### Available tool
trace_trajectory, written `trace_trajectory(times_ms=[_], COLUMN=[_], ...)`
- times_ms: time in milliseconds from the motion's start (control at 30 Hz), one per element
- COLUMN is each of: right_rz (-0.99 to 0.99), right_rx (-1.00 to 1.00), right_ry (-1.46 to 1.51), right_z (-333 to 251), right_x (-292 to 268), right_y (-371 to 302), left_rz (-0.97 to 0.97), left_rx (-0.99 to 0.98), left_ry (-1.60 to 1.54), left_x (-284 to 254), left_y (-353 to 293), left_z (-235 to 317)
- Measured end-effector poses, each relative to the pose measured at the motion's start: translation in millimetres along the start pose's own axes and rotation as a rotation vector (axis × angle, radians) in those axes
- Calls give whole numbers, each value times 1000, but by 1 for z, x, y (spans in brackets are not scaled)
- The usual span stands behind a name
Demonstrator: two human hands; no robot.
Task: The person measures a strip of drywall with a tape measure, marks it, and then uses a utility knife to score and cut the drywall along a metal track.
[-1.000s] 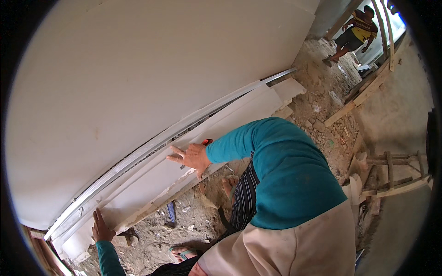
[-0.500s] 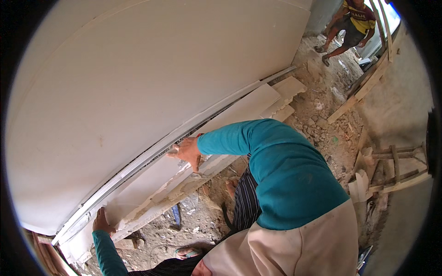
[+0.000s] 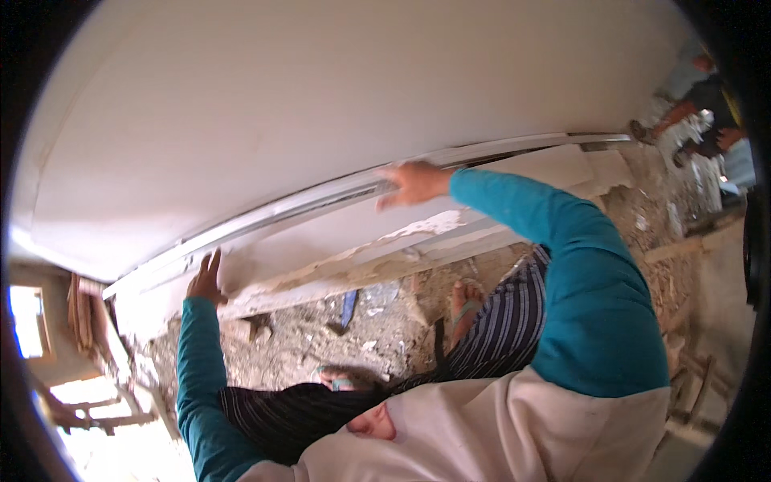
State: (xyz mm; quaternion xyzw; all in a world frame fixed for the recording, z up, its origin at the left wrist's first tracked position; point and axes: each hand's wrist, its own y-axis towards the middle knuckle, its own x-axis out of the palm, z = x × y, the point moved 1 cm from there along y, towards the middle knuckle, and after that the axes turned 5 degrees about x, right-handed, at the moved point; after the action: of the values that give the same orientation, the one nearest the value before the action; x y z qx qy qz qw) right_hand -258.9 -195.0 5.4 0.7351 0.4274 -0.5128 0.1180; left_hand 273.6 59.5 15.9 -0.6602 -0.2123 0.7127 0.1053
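A long off-white board strip with chipped edges lies along the foot of a pale wall panel. My left hand is at the strip's left part, fingers apart and pointing toward the wall, and seems to touch the board. My right hand is farther right, over a silvery metal channel that runs along the panel's base. Its fingers are spread and slightly blurred, with nothing in them; whether they touch the channel I cannot tell.
Rubble covers the floor, where a blue-handled tool lies near my feet. At the far right stands another person. Wooden pieces are at the lower right, and a window shows at the left.
The view has swung to the right, so more of the left side shows. My right hand has shifted from the board strip up to the metal channel. My left hand stays at the strip.
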Motion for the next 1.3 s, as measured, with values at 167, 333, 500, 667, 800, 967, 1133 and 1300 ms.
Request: trace_trajectory(times_ms=[167, 333, 500, 667, 800, 967, 1133, 1300], right_rz=[137, -141, -98, -78, 65, 75, 72, 77], right_rx=[139, 96, 151, 131, 49, 8, 50, 54], right_ry=[-257, -273, -373, -337, -357, -285, -240, -153], right_z=[59, 80, 72, 62, 58, 43, 23, 15], right_x=[-24, -3, 7, -4, -30, -56, -71, -75], right_y=[29, 43, 56, 59, 55, 35, 8, -20], left_rz=[115, -214, -21, 365, 597, 912, 839, 353], left_rx=[68, 54, -148, -42, -218, -142, 71, -132], left_ry=[-160, -666, -870, -456, -326, -129, 126, 97], left_x=[-34, 66, 207, 207, 145, 45, -37, -56], left_y=[-56, -112, -126, -126, -114, -78, -17, 18], left_z=[-4, 40, 99, 109, 81, 18, -14, -21])
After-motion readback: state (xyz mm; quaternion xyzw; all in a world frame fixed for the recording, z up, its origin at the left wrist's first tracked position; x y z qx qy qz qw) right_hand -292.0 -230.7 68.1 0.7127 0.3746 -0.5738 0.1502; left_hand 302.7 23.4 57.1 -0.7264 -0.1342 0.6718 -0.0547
